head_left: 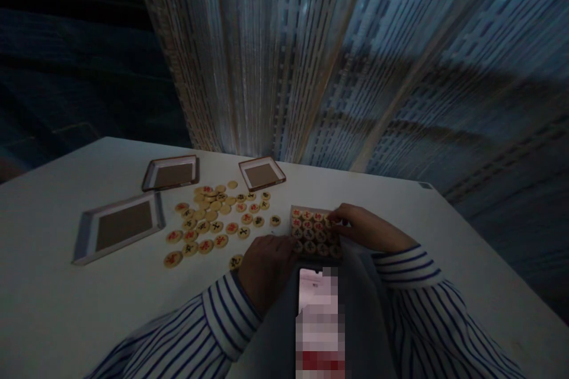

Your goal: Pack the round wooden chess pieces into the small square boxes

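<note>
A small shallow box (306, 209) holds rows of round Chinese chess pieces (309, 235), with red characters in the far rows and black ones in the near rows. My left hand (269, 263) has its fingers bent against the box's left side, their tips partly hidden. At the far right corner, my right hand (362, 226) pinches a chess piece at the end of a far row; the fingers cover most of it. Many loose chess pieces (213, 213) lie left of the box, some face up and others showing plain backs. One loose piece (235, 261) sits beside my left wrist.
Three shallow trays stand on the white table (448, 254): a larger one (86, 240) at left, a brown-rimmed one (146, 174) behind it, and another (275, 169) near the far edge. A lit phone (311, 284) is below the box. String curtains (267, 59) hang behind.
</note>
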{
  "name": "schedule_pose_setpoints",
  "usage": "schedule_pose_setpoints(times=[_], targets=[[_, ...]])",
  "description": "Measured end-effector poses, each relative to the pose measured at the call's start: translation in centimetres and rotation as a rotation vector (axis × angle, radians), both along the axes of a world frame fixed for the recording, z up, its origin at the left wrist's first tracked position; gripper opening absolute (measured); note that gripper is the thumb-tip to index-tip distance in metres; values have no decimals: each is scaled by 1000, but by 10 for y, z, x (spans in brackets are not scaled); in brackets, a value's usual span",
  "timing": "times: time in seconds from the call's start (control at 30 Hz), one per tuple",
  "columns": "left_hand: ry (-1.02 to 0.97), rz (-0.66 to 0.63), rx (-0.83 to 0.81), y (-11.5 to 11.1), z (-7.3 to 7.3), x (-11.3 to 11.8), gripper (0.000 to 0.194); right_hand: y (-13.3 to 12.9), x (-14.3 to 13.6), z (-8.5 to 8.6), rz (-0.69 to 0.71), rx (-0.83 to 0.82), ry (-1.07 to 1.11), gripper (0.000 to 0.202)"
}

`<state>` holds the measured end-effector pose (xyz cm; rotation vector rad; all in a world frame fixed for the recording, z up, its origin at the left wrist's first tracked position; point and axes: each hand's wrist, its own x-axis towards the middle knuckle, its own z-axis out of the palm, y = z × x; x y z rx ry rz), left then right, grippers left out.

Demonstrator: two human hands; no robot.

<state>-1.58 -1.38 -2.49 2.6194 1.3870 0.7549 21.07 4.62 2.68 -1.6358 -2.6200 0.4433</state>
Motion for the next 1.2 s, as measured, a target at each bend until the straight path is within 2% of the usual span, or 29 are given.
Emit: schedule_pose_setpoints(times=[0.47, 1.2], targets=[[5, 12, -61, 0, 1, 0, 19, 0, 3, 0, 9, -26, 52, 23], [4, 13, -1, 1, -1, 0, 18, 4, 5, -4, 20, 26, 33, 21]])
